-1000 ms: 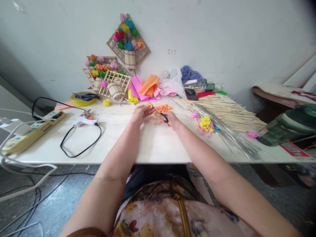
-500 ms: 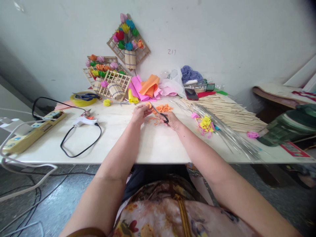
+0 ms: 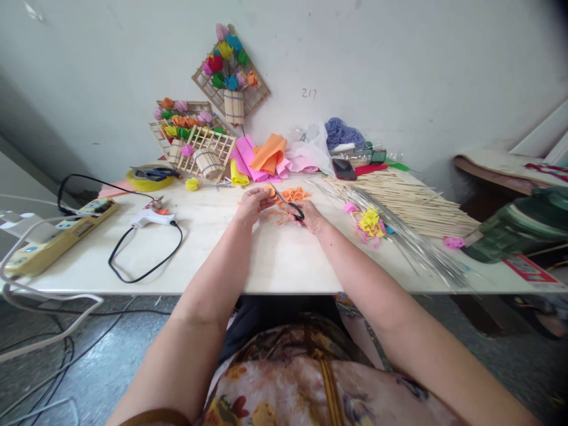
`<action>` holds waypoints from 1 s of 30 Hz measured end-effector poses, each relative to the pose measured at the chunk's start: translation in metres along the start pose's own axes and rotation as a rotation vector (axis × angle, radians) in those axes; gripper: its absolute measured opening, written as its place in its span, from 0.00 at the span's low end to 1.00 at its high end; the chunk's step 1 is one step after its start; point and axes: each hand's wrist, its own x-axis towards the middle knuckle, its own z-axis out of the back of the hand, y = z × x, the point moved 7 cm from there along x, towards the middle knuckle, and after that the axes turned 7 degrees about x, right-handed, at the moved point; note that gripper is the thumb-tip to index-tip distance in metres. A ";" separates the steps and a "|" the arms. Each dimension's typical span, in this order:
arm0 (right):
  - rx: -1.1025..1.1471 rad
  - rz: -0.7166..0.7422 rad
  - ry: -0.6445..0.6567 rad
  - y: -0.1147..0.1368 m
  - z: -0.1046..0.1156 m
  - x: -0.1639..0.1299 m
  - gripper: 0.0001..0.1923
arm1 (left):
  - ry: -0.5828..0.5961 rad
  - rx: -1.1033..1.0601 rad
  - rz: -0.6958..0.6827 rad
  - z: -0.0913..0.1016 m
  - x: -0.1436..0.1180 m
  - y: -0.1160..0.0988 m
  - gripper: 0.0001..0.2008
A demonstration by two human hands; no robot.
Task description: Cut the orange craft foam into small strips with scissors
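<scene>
My left hand (image 3: 251, 205) pinches a small orange felt piece (image 3: 269, 191) over the middle of the white table (image 3: 275, 254). My right hand (image 3: 309, 216) grips black-handled scissors (image 3: 286, 202), their blades reaching up-left into the orange piece. Orange scraps (image 3: 277, 218) lie on the table under and between the hands, and a pile of cut orange pieces (image 3: 295, 194) sits just behind them.
A glue gun (image 3: 151, 218) with black cord and a yellow power strip (image 3: 57, 235) lie left. Tape roll with blue scissors (image 3: 149, 176), felt rolls (image 3: 261, 157) and stick-frame flower crafts (image 3: 202, 142) stand at the back. Wooden skewers (image 3: 408, 204), wires, yellow and pink flowers (image 3: 369, 223) lie right.
The hands stay in place; the scissors and the orange piece shift only slightly as cutting goes on.
</scene>
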 end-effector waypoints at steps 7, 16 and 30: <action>0.012 -0.001 -0.009 0.003 -0.003 -0.002 0.09 | -0.013 0.002 0.001 0.001 -0.001 0.000 0.07; 0.016 0.003 -0.004 0.004 -0.004 -0.003 0.11 | -0.032 0.008 0.001 0.002 -0.002 -0.001 0.07; 0.004 0.009 0.003 0.004 -0.004 -0.003 0.11 | -0.057 0.005 -0.015 0.005 0.000 0.000 0.09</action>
